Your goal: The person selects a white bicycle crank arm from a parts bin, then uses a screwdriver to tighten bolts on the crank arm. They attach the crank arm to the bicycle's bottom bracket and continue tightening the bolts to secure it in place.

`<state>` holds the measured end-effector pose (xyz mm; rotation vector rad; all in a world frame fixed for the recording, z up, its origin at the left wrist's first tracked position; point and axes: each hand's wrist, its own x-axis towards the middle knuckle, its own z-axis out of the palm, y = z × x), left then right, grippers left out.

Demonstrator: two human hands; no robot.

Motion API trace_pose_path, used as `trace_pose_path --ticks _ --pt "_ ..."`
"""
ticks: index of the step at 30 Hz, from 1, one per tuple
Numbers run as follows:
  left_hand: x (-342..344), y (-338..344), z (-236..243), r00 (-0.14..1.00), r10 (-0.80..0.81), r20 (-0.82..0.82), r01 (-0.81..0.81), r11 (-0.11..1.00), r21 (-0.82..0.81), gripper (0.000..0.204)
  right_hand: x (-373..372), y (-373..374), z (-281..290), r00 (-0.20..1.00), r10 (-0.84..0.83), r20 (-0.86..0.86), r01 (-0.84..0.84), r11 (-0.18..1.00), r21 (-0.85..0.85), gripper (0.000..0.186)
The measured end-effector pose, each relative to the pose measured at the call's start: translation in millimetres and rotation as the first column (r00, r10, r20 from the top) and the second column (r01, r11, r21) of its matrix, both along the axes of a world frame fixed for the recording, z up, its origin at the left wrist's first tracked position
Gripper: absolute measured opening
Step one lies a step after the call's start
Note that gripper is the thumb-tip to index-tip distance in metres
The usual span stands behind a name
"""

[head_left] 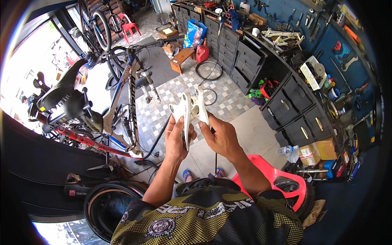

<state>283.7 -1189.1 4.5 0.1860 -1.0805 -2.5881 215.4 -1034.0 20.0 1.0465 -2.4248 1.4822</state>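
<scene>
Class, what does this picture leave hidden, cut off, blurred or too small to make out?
All in the head view:
1. White bike linkage part: lower right end covered by the right hand.
2. Left hand: fingers partly hidden behind that part.
3. Black tyre: lower right side hidden by the patterned shirt.
4. Wall-hung tools: some too small to identify.

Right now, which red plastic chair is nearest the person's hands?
The pinkish-red chair at lower right, partly covered by the right forearm; the background chair at upper left stands much farther off.
</scene>
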Motion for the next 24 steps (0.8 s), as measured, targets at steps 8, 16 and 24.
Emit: trace_pose_path --ticks 8,16,24 --pt "-1 -10 -7 0.996 -0.033 0.083 0.032 0.999 0.005 0.04 -8 -4 -19 0.986 0.103 0.134 -0.093 0.992 -0.08 0.03" --pt "2 -25 -25 0.978 -0.06 0.2 0.065 0.998 -0.016 0.043 -9 -7 -45 0.923 0.19 0.336 -0.186 0.982 -0.045 0.033" --pt "2 -37 -67 0.929 -0.244 0.279 0.23 0.97 0.082 0.054 -3 -8 -72 0.861 0.223 0.458 -0.219 0.974 -0.062 0.034"
